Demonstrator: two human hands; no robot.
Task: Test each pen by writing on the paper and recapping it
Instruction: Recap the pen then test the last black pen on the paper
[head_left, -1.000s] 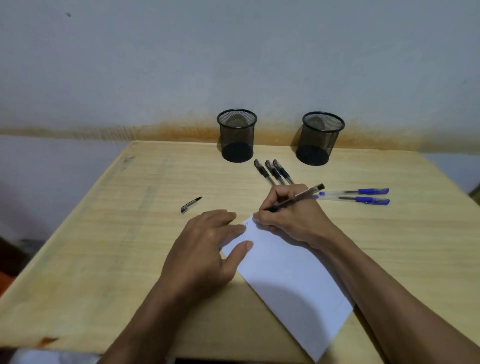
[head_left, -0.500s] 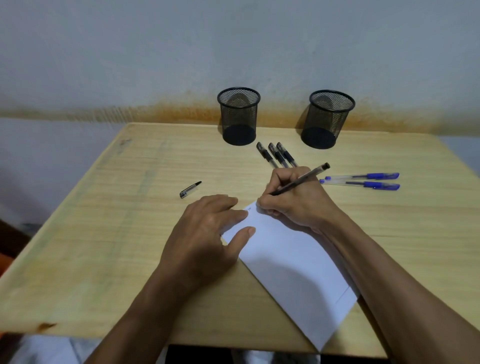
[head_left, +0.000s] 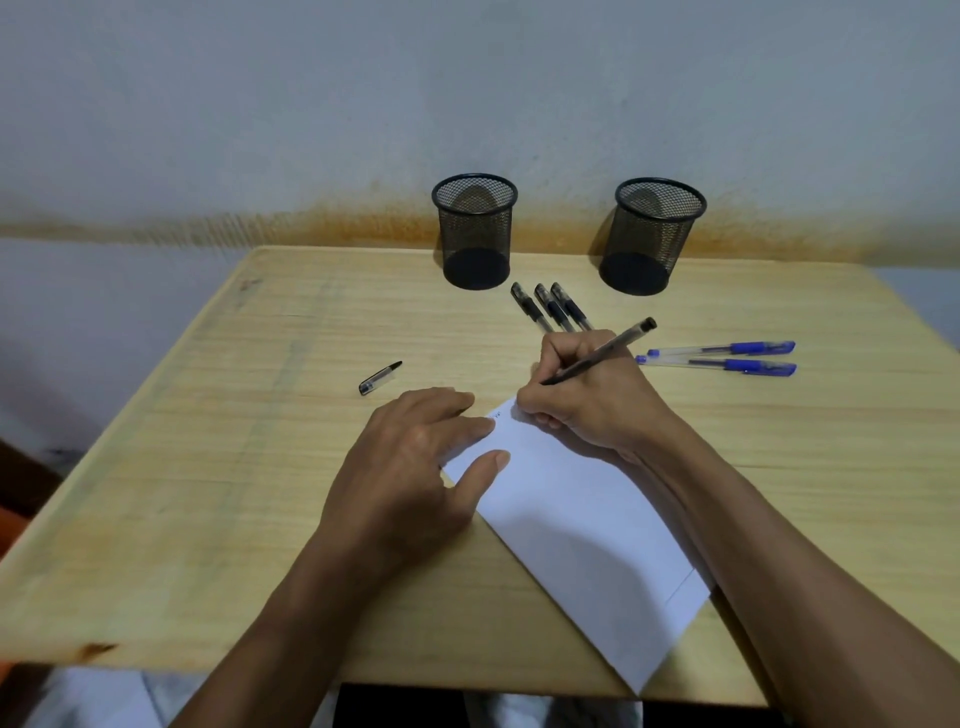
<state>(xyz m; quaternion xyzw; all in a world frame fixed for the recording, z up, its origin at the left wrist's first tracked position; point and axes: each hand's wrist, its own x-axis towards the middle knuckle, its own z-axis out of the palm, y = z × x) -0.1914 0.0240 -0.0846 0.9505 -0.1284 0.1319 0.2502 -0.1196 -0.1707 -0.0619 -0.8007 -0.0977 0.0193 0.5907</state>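
Note:
A white sheet of paper (head_left: 582, 530) lies slanted on the wooden table. My right hand (head_left: 587, 400) grips an uncapped black pen (head_left: 618, 345) with its tip down at the paper's top corner, where small ink marks (head_left: 497, 414) show. My left hand (head_left: 415, 467) lies flat with spread fingers, pinning the paper's left edge. The pen's loose cap (head_left: 379, 378) lies to the left on the table. Three capped black pens (head_left: 550, 309) lie side by side beyond my right hand. Two capped blue pens (head_left: 727, 357) lie to the right.
Two black mesh pen cups (head_left: 475, 231) (head_left: 652, 236) stand at the table's (head_left: 208, 467) far edge against the wall. The table's near edge runs just below my forearms.
My right hand holding the pen has shifted slightly along the paper's top corner, and small ink marks now show there. The view has also tilted, so everything sits a little lower than in the previous frame.

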